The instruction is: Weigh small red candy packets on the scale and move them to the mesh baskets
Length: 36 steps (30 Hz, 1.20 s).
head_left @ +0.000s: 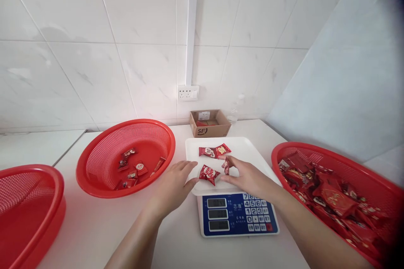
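- Left hand (179,176): bare, with a smoothly rounded back and slim, tapering fingers (187,167)
- Right hand (242,173): bare as well, with a slender thumb (229,180)
- Left wrist (155,210): bare, slimmer than the hand
- Right wrist (268,189): likewise bare and slim
- Left forearm (137,235): bare, smooth, widening away from the wrist
- Right forearm (306,225): bare and smooth too, long, broader towards the elbow end
- Fingernails: too small to make out
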Each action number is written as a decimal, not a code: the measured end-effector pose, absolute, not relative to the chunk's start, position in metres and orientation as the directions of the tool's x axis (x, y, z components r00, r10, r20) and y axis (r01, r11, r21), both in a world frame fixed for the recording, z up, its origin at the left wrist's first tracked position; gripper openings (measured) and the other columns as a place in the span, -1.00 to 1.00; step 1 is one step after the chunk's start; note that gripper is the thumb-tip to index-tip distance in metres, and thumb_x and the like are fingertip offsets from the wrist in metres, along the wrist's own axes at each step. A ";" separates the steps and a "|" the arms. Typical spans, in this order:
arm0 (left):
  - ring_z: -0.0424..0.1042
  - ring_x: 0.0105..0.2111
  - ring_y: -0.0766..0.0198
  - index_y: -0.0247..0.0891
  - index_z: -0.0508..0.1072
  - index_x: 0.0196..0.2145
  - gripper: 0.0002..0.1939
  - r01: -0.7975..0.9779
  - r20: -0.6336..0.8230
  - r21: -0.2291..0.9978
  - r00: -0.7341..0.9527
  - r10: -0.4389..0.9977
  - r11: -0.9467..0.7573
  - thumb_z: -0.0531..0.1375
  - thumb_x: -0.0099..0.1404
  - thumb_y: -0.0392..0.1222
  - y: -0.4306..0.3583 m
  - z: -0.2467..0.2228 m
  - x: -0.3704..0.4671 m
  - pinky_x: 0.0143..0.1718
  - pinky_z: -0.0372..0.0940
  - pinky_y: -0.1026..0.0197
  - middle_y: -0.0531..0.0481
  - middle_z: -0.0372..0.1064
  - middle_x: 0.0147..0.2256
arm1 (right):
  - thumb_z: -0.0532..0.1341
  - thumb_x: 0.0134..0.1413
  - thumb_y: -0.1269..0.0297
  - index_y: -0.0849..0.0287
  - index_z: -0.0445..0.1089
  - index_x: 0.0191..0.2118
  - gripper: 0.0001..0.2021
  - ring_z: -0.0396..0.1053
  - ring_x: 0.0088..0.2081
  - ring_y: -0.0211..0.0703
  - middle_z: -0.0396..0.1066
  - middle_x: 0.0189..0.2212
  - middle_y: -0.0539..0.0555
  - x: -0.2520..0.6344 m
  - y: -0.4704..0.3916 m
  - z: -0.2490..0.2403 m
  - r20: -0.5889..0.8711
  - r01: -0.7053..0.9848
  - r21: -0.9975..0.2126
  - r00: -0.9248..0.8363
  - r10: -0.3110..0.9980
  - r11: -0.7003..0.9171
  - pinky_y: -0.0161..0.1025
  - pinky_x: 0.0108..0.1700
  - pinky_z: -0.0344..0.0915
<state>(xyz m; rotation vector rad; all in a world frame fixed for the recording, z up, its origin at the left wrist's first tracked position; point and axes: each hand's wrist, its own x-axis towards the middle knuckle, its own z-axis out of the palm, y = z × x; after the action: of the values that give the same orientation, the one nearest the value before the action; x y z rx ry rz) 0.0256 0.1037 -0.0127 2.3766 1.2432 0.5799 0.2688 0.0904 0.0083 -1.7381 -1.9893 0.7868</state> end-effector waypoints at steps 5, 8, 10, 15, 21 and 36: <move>0.27 0.09 0.07 -0.15 0.26 0.14 -0.60 0.680 0.161 0.512 0.524 0.836 -0.525 0.04 0.37 -0.08 0.103 -0.012 0.026 0.07 0.20 0.02 -0.10 0.30 0.10 | 0.20 -0.01 0.01 0.13 0.13 0.24 -0.32 0.31 0.05 0.17 0.36 0.05 0.25 0.283 0.102 0.000 -0.002 0.901 -0.434 0.004 1.000 -0.005 0.00 0.02 0.22; 0.27 0.10 0.06 -0.15 0.26 0.15 -0.59 0.683 0.150 0.510 0.528 0.836 -0.522 0.03 0.38 -0.08 0.103 -0.012 0.026 0.07 0.20 0.01 -0.10 0.30 0.10 | 0.13 0.04 -0.06 0.08 0.11 0.25 -0.33 0.31 0.07 0.13 0.37 0.05 0.20 0.291 0.099 -0.005 0.019 0.890 -0.457 0.020 1.000 -0.009 0.02 0.05 0.22; 0.26 0.11 0.06 -0.15 0.25 0.15 -0.59 0.684 0.147 0.512 0.526 0.838 -0.520 0.03 0.38 -0.08 0.103 -0.011 0.025 0.08 0.19 0.00 -0.10 0.29 0.11 | 0.10 0.06 -0.05 0.06 0.20 0.19 -0.41 0.28 0.09 0.10 0.37 0.06 0.17 0.297 0.091 -0.008 0.033 0.877 -0.480 0.031 0.999 -0.011 0.02 0.08 0.21; 0.25 0.11 0.06 -0.14 0.25 0.15 -0.59 0.679 0.139 0.526 0.526 0.839 -0.513 0.02 0.38 -0.07 0.103 -0.010 0.025 0.09 0.19 0.00 -0.10 0.29 0.11 | 0.14 0.01 0.02 0.02 0.37 0.01 -0.56 0.28 0.10 0.11 0.37 0.07 0.10 0.315 0.069 -0.018 -0.014 0.860 -0.510 0.034 0.999 -0.037 0.01 0.10 0.22; 0.25 0.11 0.05 -0.15 0.25 0.15 -0.59 0.681 0.136 0.516 0.533 0.835 -0.519 0.02 0.38 -0.07 0.103 -0.010 0.025 0.09 0.18 -0.01 -0.10 0.29 0.12 | 0.14 -0.03 0.13 0.04 0.38 -0.02 -0.59 0.37 -0.02 0.07 0.39 0.02 0.12 0.319 0.065 -0.026 -0.036 0.820 -0.571 0.008 0.999 -0.027 -0.02 0.05 0.26; 0.26 0.10 0.06 -0.14 0.26 0.15 -0.60 0.663 0.179 0.508 0.544 0.820 -0.550 0.03 0.38 -0.09 0.102 -0.015 0.026 0.09 0.18 0.00 -0.11 0.30 0.10 | -0.01 0.18 0.07 0.15 0.29 0.13 -0.52 0.08 0.23 0.04 0.22 0.19 0.17 0.287 0.126 -0.021 0.147 0.894 -0.433 -0.056 0.987 0.116 0.03 0.24 0.01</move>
<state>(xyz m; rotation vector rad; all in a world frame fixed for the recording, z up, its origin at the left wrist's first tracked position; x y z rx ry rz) 0.0259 0.1023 -0.0146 2.4023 1.2127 0.5674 0.2875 0.1255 -0.0211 -1.8259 -2.0003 0.3156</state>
